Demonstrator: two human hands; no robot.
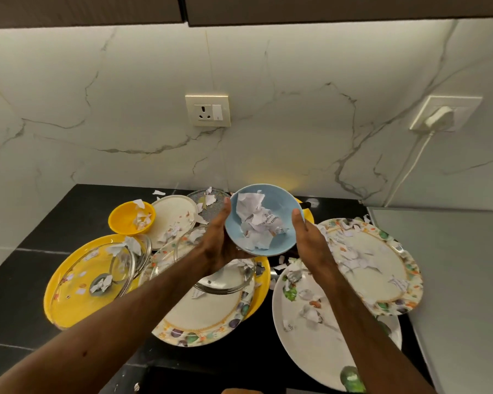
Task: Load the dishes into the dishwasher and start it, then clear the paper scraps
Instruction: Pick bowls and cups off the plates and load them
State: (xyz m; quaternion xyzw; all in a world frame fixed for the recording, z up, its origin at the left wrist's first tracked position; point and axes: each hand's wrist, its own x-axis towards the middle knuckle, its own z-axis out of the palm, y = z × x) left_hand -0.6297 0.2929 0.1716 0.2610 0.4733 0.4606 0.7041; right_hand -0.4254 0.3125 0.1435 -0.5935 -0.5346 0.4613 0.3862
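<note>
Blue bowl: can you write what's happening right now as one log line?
held: blue bowl | left hand: cups left side | right hand: grips right rim | inside: paper scraps | where: over plates on counter

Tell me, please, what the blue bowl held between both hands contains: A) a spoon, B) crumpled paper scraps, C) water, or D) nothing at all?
B: crumpled white paper scraps sit inside the blue bowl, which the left hand and right hand hold by its sides.
</note>
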